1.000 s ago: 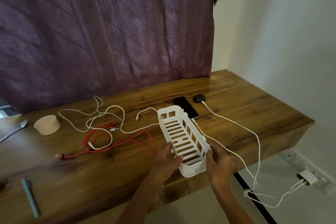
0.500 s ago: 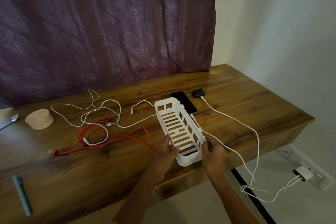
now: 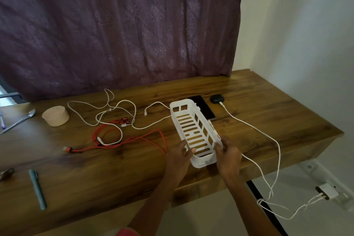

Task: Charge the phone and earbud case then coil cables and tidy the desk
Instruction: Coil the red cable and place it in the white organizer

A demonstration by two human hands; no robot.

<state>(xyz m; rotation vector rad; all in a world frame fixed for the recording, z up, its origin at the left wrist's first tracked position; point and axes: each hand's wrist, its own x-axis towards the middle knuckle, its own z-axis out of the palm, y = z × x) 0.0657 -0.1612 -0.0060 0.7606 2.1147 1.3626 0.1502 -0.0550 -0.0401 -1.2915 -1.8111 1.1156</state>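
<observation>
A long white slotted basket [image 3: 193, 115] lies on the wooden desk [image 3: 268, 120]. My left hand [image 3: 179, 156] grips its near left wall and my right hand [image 3: 228, 152] grips its near right corner. Just behind the basket lies a black phone [image 3: 204, 106], and a dark earbud case [image 3: 217, 99] sits to its right with a white charging cable [image 3: 254, 127] plugged in. That cable runs off the desk edge to a white charger [image 3: 328, 192] in a floor-level socket. A loose white cable [image 3: 107, 113] and a red cable [image 3: 115, 138] lie tangled left of the basket.
A round beige lid or cup [image 3: 55, 116] and a spoon [image 3: 21, 119] sit at the far left. A teal pen [image 3: 37, 188] lies near the front left edge. A purple curtain [image 3: 118, 25] hangs behind the desk; a white wall stands to the right.
The basket and both hands stay where they were on the desk; the view has tilted a little, and my right fingers have shifted slightly along the basket's corner.
</observation>
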